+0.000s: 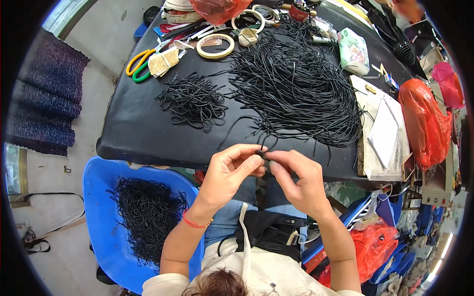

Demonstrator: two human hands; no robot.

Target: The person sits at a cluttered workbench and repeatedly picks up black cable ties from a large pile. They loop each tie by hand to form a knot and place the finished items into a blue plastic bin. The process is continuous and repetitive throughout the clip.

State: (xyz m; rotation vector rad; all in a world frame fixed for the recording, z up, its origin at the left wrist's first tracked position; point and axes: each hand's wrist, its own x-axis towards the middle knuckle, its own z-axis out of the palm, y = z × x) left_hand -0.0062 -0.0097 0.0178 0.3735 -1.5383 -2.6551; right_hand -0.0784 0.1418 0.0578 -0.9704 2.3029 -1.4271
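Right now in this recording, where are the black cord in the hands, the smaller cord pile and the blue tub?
black cord [260, 154]: head view, bunched part at the fingertips
smaller cord pile [195, 100]: head view, middle
blue tub [102, 217]: head view, bare inner wall

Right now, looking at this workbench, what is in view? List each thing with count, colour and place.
table: one, black, centre
large cord pile: one, black, table centre
small cord pile: one, black, left of it
held cord: count unclear, black, between fingertips
tub: one, blue, lower left, holding black cords
scissors: one pair, orange and green handles, upper left of table
tape rolls: several, pale, table's far side
board: one, pale, table's right
red bags: three, red, right, top, lower right
cloth: one, dark blue, far left
remaining clutter: too jumbled to count
left hand, right hand: one each, bare, table's near edge
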